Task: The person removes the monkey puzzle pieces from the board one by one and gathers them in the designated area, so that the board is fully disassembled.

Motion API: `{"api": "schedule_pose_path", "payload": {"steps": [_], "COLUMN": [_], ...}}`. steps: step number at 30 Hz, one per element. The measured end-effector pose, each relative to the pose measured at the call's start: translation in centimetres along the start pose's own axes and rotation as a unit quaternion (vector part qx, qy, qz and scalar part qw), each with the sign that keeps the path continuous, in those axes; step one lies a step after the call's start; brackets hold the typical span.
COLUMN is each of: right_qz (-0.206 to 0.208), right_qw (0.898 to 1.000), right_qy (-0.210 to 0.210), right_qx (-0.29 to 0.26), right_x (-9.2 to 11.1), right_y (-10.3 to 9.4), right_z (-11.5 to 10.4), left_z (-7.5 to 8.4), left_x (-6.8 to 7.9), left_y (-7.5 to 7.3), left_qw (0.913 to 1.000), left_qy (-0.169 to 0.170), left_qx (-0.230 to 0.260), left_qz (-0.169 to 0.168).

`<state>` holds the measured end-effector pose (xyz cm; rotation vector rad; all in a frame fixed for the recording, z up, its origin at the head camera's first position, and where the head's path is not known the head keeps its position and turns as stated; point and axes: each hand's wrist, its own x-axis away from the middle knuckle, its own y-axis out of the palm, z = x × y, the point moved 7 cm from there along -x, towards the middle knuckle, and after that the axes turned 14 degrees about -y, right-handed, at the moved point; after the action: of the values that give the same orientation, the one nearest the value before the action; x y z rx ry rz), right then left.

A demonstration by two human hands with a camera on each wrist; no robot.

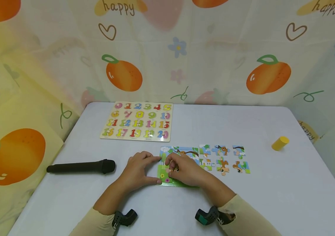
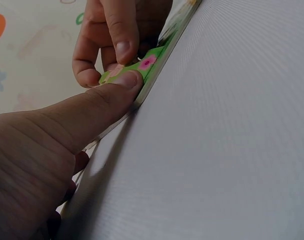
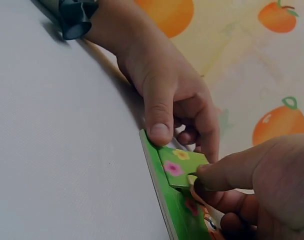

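Backdrop (image 1: 217, 46): top half of head frame, fruit and flower print.
Table (image 1: 273, 203): white, most of lower half.
Number board (image 1: 132, 119): flat, left of centre.
Puzzle board (image 1: 179, 184): flat, lower centre, green rim; right hand hides a good part of it.
Right hand (image 1: 186, 170): lower centre, over the board; thumb and fingers appear to pinch the edge of a flower piece (image 3: 179, 165).
Left hand (image 1: 136, 172): just left of lower centre; thumb and index stretched out at the board's left edge, clasping nothing.
Microphone (image 1: 82, 167): black, on its side, lower left.
Yellow cylinder (image 1: 280, 143): right side, well apart from the hands.
Loose pieces (image 1: 221, 150): six, two rows of three, right of the board.
Flower piece: green, at the board's lower left corner; edge looks raised in right wrist view, can't tell if seated.
Fit risk: could jam or ride up if pushed down off-line or turned wrong.
Slide risk: board could skid if left thumb lets up while right pushes.
Scatter risk: right hand swinging right could knock the loose pieces.
Writing: "happy" on backdrop, upper centre and upper right; numerals 0–20 on number board, captions beneath too small.
Brands: none legible.
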<state>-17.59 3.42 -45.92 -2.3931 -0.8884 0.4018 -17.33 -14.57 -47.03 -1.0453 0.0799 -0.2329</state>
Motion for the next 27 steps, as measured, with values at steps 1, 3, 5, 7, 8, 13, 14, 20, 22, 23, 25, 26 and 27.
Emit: {"api": "schedule_pose_path", "payload": {"steps": [1,3,5,7,8,13,14,20,22,23,25,26,27], "right_qz": [0.005,0.016,0.025,0.029,0.031,0.042,0.045,0.067,0.073,0.074,0.08,0.082,0.084], "right_qw": [1.0,1.0,0.999,0.998,0.998,0.994,0.993,0.986,0.986,0.986,0.986,0.986,0.986], "right_qy": [0.002,0.004,0.004,0.006,0.006,0.014,0.015,0.035,0.042,0.044,0.044,0.044,0.044], "right_qx": [-0.007,-0.022,-0.038,-0.055,-0.062,-0.096,-0.107,-0.148,-0.147,-0.145,-0.142,-0.138,-0.136], "right_x": [0.0,0.0,0.0,0.0,0.0,0.2,0.2,0.8,1.2,1.4,1.8,2.1,2.3], "right_y": [0.0,0.0,0.0,0.0,0.1,-0.2,-0.3,-1.7,-2.3,-2.7,-3.3,-3.6,-3.9], "right_z": [0.0,0.1,0.1,0.1,0.1,0.3,0.3,0.4,0.5,0.5,0.6,0.7,0.7], "left_z": [0.0,-0.1,-0.1,-0.2,-0.2,-0.2,-0.2,-0.1,-0.1,-0.2,-0.2,-0.2,-0.2], "left_x": [0.0,0.0,0.0,0.0,0.1,0.0,0.0,-0.1,-0.1,-0.1,-0.1,-0.1,0.0], "left_y": [0.0,0.0,0.1,0.1,0.1,0.1,0.1,0.1,0.2,0.2,0.2,0.2,0.2], "left_qw": [1.0,1.0,1.0,1.0,1.0,0.9999,0.9999,0.9998,0.9999,0.9999,1.0,1.0,1.0], "left_qy": [0.0,0.001,0.001,0.002,0.002,0.011,0.013,0.016,0.013,0.011,0.008,0.007,0.006], "left_qx": [0.001,0.003,0.002,0.002,0.001,0.001,0.001,0.002,0.001,0.0,-0.001,-0.001,-0.002], "left_qz": [0.0,0.0,0.0,0.001,0.002,0.007,0.009,0.01,0.007,0.004,0.001,0.0,-0.001]}}
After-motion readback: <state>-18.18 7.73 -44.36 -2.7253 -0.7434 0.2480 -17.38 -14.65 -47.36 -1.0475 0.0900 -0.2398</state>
